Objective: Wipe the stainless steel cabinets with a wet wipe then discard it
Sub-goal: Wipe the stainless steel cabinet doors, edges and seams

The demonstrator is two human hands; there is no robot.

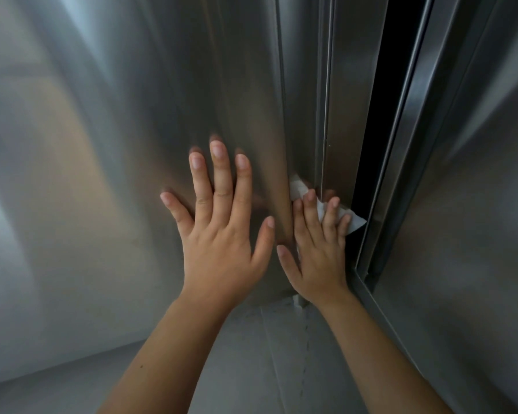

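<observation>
A brushed stainless steel cabinet door (108, 144) fills the left and centre of the head view. My left hand (222, 228) lies flat on it, fingers spread and straight. Just to its right, my right hand (317, 249) presses a white wet wipe (355, 224) against the narrow steel edge strip (338, 130) of that door. Its fingers are straight over the wipe. Parts of the wipe stick out above and to the right of the fingers; the rest is hidden under the hand.
A dark vertical gap (380, 130) opens right of the strip. Beyond it stands a second steel cabinet door (467, 204) with a stepped frame. A grey floor (251, 369) lies below, with a seam line running toward me.
</observation>
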